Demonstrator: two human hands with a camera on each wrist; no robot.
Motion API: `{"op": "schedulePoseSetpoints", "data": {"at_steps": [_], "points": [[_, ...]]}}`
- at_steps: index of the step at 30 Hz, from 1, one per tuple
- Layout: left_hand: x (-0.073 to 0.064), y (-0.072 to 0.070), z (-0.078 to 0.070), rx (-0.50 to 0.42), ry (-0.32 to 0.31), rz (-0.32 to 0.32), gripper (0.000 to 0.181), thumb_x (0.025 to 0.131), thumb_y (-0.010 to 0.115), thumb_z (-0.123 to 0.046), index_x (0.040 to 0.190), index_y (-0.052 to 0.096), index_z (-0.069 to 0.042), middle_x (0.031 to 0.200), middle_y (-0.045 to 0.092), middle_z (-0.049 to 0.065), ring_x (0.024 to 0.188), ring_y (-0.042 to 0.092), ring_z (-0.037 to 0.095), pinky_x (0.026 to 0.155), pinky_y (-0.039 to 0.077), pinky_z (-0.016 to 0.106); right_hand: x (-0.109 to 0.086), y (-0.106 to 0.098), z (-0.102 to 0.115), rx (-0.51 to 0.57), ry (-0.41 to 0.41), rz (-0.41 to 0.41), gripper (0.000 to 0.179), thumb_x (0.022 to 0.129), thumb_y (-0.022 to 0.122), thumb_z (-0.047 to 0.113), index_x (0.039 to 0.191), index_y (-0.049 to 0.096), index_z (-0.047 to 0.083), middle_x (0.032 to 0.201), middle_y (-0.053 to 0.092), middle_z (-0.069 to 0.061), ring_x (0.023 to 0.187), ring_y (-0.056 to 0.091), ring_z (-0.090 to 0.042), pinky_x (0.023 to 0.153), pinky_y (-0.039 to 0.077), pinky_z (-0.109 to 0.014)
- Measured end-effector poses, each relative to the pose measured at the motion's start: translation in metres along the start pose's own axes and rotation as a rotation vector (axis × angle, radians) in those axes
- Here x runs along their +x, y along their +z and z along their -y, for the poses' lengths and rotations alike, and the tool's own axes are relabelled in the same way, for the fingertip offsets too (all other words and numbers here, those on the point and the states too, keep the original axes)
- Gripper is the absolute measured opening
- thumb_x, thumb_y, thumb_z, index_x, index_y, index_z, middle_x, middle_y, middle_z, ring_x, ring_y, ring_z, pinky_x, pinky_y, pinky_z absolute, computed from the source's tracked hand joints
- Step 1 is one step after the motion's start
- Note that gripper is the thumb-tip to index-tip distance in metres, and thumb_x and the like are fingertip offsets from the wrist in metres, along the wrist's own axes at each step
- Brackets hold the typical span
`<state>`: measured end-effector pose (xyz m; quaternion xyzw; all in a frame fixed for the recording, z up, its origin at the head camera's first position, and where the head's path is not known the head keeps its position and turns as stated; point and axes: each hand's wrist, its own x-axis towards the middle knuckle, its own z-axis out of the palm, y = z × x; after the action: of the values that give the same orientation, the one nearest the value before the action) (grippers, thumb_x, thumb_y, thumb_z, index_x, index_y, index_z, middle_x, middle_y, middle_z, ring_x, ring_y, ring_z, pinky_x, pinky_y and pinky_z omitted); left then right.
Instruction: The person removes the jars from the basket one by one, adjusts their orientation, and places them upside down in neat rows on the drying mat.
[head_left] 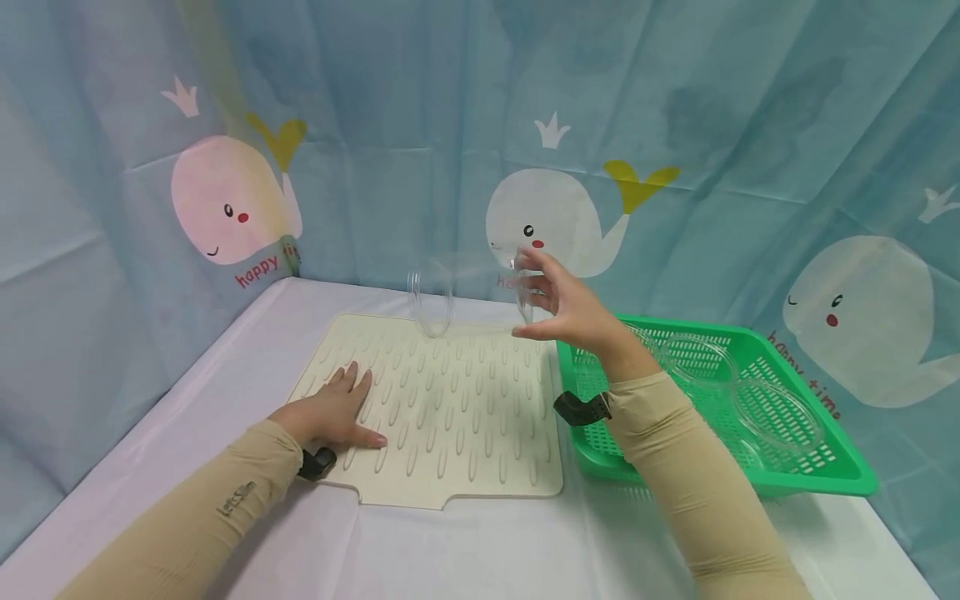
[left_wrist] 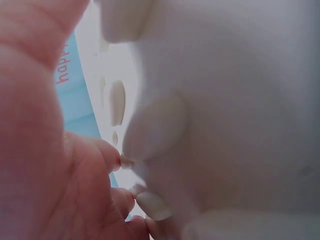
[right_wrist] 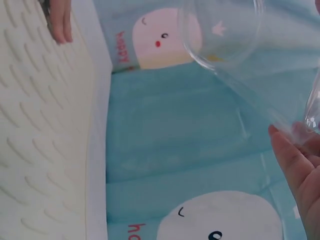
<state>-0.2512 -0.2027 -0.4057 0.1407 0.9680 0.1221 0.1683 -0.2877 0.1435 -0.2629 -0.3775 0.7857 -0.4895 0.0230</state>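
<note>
In the head view my right hand (head_left: 566, 308) grips one end of a clear, cylindrical jar (head_left: 432, 312), which lies on its side in the air above the far edge of a cream ridged drainboard (head_left: 465, 458). Its round rim faces left. The right wrist view shows the fingers (right_wrist: 295, 160) at the near end of the transparent jar (right_wrist: 240, 87). Spread fingers and palm of my left hand (head_left: 333, 412) rest on the left part of the drainboard. Up close in the left wrist view, the left hand (left_wrist: 45, 140) lies against the raised ridges.
Right of the drainboard stands a green perforated basket (head_left: 817, 483) with several clear round containers (head_left: 776, 417) inside. A white cloth (head_left: 517, 550) covers the table. Behind hangs a blue curtain (head_left: 390, 200) printed with whales.
</note>
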Motion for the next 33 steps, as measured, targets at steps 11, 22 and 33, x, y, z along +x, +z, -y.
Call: {"op": "schedulePoseSetpoints", "data": {"at_steps": [11,22,33], "points": [[0.0,0.0,-0.001,0.003,-0.001,0.001,0.124,0.063,0.063,-0.07,0.142,0.01,0.01,0.144,-0.004,0.036,0.131,-0.002,0.052,0.103,0.012,0.063,0.042,0.024,-0.008,-0.09,0.11,-0.023,0.099,0.071,0.079,0.013,0.146,0.015,0.012,0.143,0.031,-0.01,0.124,0.042,-0.024,0.103,0.034,-0.033],[-0.001,0.002,0.0,0.021,0.003,-0.019,0.124,0.064,0.063,-0.07,0.141,0.01,0.012,0.144,-0.003,0.037,0.131,-0.001,0.052,0.103,0.014,0.062,0.069,0.055,-0.021,-0.19,0.228,0.02,0.104,0.068,0.08,0.036,0.147,0.015,0.015,0.141,0.033,-0.004,0.123,0.043,-0.021,0.098,0.04,-0.031],[-0.001,0.004,0.001,0.036,0.026,-0.011,0.122,0.067,0.06,-0.069,0.14,0.009,0.014,0.143,-0.003,0.039,0.131,0.0,0.053,0.104,0.016,0.061,0.085,0.094,-0.031,-0.262,0.391,-0.005,0.106,0.069,0.078,0.041,0.147,0.013,0.011,0.148,0.024,-0.007,0.128,0.039,-0.024,0.1,0.038,-0.038]]}}
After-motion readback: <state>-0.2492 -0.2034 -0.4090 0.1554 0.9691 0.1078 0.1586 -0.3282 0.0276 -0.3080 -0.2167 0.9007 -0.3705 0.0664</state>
